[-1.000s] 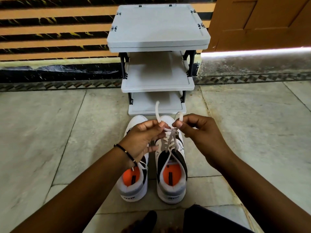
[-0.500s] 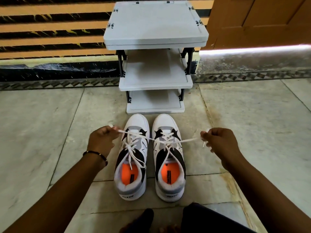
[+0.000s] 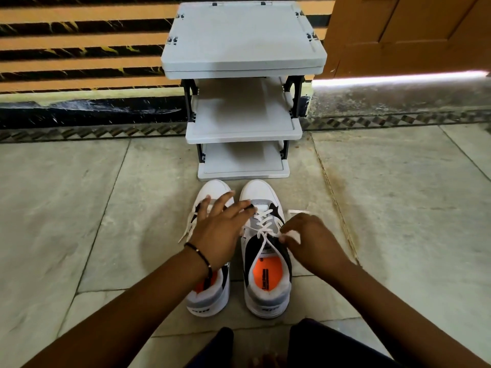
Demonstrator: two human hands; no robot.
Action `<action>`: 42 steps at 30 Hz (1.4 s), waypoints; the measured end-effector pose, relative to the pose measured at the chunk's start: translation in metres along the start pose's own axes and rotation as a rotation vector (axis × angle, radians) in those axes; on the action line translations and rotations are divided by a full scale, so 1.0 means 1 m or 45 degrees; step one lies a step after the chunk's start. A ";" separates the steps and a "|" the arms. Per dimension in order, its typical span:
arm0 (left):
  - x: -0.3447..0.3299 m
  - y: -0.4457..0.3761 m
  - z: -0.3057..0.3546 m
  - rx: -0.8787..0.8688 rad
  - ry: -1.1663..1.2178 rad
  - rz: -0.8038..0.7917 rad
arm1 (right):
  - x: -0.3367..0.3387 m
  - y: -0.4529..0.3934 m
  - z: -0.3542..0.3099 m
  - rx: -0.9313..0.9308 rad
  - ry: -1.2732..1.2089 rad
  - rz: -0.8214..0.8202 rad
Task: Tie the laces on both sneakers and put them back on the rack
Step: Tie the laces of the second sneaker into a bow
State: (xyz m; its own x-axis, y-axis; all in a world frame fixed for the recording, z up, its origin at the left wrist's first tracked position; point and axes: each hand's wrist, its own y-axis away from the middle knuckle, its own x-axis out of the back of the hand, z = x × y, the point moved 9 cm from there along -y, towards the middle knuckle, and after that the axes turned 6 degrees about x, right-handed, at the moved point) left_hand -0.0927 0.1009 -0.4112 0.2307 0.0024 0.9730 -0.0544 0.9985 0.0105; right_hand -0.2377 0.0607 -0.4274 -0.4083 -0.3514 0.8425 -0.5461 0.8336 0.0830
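Observation:
Two white, grey and black sneakers with orange insoles stand side by side on the floor, toes toward the rack. My left hand (image 3: 218,229) hovers over the left sneaker (image 3: 210,301), fingers spread and holding nothing; its loose lace trails off the left side. My right hand (image 3: 310,240) pinches the white lace (image 3: 265,229) of the right sneaker (image 3: 265,285) beside its eyelets, and a lace end sticks out past the knuckles. The grey three-shelf shoe rack (image 3: 243,128) stands just beyond the toes, and nothing lies on the shelves that show.
The floor is pale stone tiles. Behind the rack runs a striped orange and black wall with a dark skirting. An orange wooden door (image 3: 409,33) is at the upper right. My dark-clothed knees (image 3: 318,346) show at the bottom edge.
Both hands had pulled the right sneaker's laces out wide to either side. Now they have come back in; my left hand has let go and opened, my right keeps a lace.

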 end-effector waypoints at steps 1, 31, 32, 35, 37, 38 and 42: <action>-0.005 -0.001 0.004 -0.041 -0.037 -0.032 | -0.006 0.000 -0.002 -0.007 -0.002 -0.040; -0.004 0.010 -0.010 -0.072 -0.302 0.074 | -0.023 -0.002 0.014 0.010 0.180 -0.229; -0.004 0.009 -0.007 -0.100 -0.353 0.059 | -0.030 0.001 0.020 -0.052 0.066 -0.324; -0.010 0.007 -0.013 -0.068 -0.237 -0.105 | -0.034 0.006 0.020 -0.251 -0.574 -0.461; -0.005 0.008 -0.015 0.032 0.215 -0.175 | -0.019 0.004 0.013 -0.299 -0.885 -0.355; -0.002 0.008 -0.014 0.096 0.482 -0.148 | -0.011 0.001 0.008 -0.294 -0.986 -0.293; -0.016 0.006 -0.015 0.444 1.257 -0.123 | -0.006 -0.009 -0.012 -0.310 -1.260 -0.146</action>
State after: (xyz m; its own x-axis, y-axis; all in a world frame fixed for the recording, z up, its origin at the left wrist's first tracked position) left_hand -0.0826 0.1081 -0.4304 0.9298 0.1241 0.3466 -0.2341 0.9259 0.2964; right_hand -0.2213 0.0608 -0.4271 -0.8437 -0.5366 0.0149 -0.5015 0.7979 0.3345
